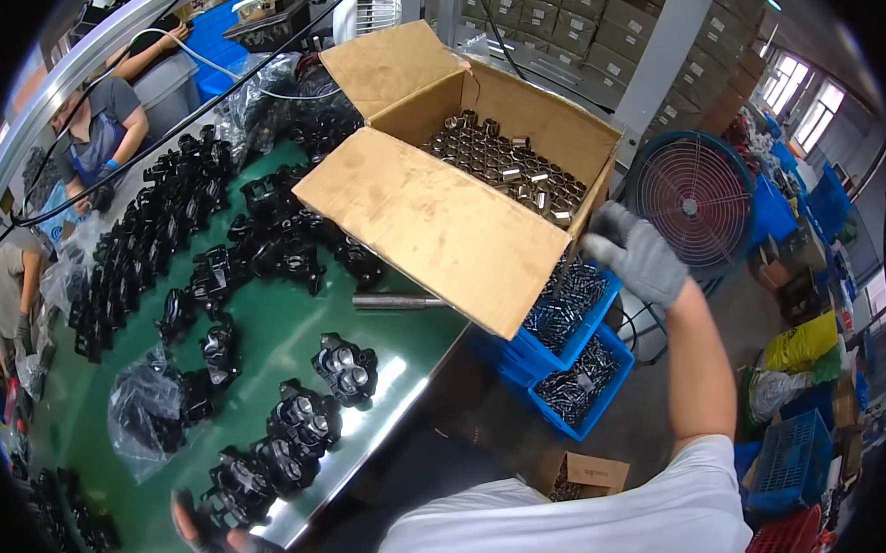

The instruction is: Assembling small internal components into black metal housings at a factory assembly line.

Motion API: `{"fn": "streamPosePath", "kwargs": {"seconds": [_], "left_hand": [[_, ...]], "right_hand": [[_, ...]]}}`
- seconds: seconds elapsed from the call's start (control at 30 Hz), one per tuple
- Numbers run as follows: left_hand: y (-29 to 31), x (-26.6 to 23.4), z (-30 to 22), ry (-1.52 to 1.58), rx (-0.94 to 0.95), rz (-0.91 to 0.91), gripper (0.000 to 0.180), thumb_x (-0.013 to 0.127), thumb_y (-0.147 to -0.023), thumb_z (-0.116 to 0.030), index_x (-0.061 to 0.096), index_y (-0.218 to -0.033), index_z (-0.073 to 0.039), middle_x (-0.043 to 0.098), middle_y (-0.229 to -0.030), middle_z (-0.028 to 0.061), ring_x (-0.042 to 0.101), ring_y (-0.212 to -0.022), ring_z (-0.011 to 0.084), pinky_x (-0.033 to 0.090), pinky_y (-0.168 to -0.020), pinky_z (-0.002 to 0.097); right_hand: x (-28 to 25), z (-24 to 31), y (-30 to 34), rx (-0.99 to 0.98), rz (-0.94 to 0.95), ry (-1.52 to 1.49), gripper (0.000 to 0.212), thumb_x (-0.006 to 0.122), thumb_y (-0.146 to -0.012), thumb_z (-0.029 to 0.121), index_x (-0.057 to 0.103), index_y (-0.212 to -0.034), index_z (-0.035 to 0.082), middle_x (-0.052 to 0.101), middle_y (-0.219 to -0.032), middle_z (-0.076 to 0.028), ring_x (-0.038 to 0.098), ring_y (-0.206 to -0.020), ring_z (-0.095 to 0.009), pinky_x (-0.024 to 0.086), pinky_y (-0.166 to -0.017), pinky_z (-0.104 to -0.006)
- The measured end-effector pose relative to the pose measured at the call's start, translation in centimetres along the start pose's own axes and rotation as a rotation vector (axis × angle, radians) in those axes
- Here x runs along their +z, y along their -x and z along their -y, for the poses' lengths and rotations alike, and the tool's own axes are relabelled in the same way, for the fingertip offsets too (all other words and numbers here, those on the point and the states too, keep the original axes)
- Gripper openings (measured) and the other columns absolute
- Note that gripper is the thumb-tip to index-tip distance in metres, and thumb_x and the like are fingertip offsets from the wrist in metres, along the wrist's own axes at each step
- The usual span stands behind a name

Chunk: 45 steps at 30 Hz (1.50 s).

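Note:
My right hand (pixel 640 254), in a grey glove, is at the right corner of an open cardboard box (pixel 440 222). Its fingers are curled against the box's side wall; the box partly hides their tips. Inside the box lie many small shiny metal cylinders (pixel 511 176), some upright and some on their sides. At the lower left, my left hand (pixel 232 548), gloved with bare fingertips, has thumb and fingers apart and holds nothing. Beside it, a row of black brake calipers (pixel 302 416) runs along the edge of the green table (pixel 406 343).
More black calipers (pixel 150 237) and a clear plastic bag (pixel 148 412) cover the table's far side. Blue crates (pixel 579 390) of small metal parts stand below the box. A floor fan (pixel 690 206) is at the right. Co-workers (pixel 105 134) stand across the table.

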<state>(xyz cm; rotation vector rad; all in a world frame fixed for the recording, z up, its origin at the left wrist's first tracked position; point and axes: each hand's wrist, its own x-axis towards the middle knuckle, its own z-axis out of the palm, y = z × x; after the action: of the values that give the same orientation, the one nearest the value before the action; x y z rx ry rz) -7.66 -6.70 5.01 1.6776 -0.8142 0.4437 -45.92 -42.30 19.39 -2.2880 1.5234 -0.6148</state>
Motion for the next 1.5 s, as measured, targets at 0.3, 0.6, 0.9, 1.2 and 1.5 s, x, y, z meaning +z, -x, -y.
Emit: {"fn": "streamPosePath", "kwargs": {"seconds": [0.3, 0.6, 0.9, 1.2, 1.5], "left_hand": [[1.5, 2.4, -0.2, 0.196, 0.01, 0.047, 0.078, 0.058, -0.098, -0.056, 0.042, -0.151, -0.001, 0.048, -0.15, 0.0196, 0.049, -0.137, 0.0348, 0.038, -0.114, 0.0457], [4.0, 0.8, 0.0, 0.24, -0.096, -0.027, 0.08, 0.06, -0.096, -0.061, 0.043, -0.15, -0.003, 0.046, -0.145, 0.0157, 0.051, -0.126, 0.0283, 0.043, -0.106, 0.0402], [3.4, -0.3, -1.1, 0.123, -0.017, 0.031, 0.068, 0.066, -0.096, -0.051, 0.048, -0.145, -0.007, 0.052, -0.139, 0.0185, 0.054, -0.121, 0.0302, 0.046, -0.099, 0.0401], [4.5, 0.4, -2.3, 0.283, -0.032, 0.049, 0.062, 0.075, -0.093, -0.04, 0.054, -0.14, -0.006, 0.056, -0.133, 0.0197, 0.056, -0.123, 0.0322, 0.045, -0.106, 0.0429], [5.6, 0.1, -3.0, 0.347, -0.04, 0.117, 0.058, 0.076, -0.091, -0.04, 0.059, -0.134, -0.003, 0.059, -0.13, 0.0205, 0.061, -0.116, 0.0341, 0.048, -0.101, 0.0425]], "right_hand": [[-1.9, 1.2, -8.3, -0.312, 0.117, -0.089, 0.063, 0.078, -0.079, 0.027, 0.06, -0.136, 0.007, 0.066, -0.127, -0.016, 0.061, -0.122, -0.029, 0.046, -0.108, -0.0435], [6.3, -1.4, -18.5, -0.682, 0.698, 0.307, 0.1, 0.087, -0.073, 0.039, 0.039, -0.157, 0.013, 0.046, -0.148, -0.023, 0.043, -0.14, -0.038, 0.037, -0.118, -0.0465], [8.1, 1.1, -16.4, -0.67, 0.846, 0.001, 0.068, 0.079, -0.087, 0.021, 0.05, -0.147, 0.005, 0.054, -0.146, -0.015, 0.051, -0.132, -0.024, 0.041, -0.113, -0.0368], [9.4, 2.8, -15.4, 0.241, 0.794, -0.694, 0.035, 0.054, -0.106, 0.017, 0.059, -0.138, 0.003, 0.068, -0.126, -0.006, 0.062, -0.108, -0.014, 0.054, -0.095, -0.0288], [9.8, -2.0, -19.1, 0.294, 0.834, -0.582, 0.035, 0.043, -0.11, 0.018, 0.06, -0.137, 0.004, 0.071, -0.12, -0.007, 0.064, -0.104, -0.017, 0.055, -0.091, -0.0305]]}}
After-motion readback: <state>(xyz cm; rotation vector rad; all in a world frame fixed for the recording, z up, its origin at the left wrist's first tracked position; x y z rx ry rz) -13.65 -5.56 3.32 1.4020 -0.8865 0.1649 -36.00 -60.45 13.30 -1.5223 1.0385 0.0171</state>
